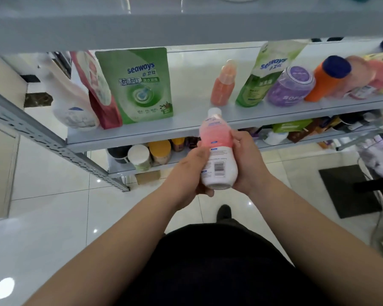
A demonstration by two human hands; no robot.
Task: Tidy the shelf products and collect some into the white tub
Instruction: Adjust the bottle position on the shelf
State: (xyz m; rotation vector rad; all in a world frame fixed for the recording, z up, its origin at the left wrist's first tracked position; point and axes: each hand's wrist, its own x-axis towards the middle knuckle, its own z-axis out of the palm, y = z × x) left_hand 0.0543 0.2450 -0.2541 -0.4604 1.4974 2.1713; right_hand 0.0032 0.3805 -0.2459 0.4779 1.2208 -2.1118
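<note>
Pink-white bottle (217, 149) gripped by left hand (191, 173) and right hand (249, 164); advise standing it upright behind shelf (186, 123) front edge.

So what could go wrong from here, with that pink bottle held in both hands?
1. The pink bottle, gripped by the left hand and right hand, hangs over the tiled floor; a slip would likely drop it.
2. Set back on the shelf, it might knock over the small orange bottle or the leaning green pouch beside it.
3. The white tub is not in view.
</note>
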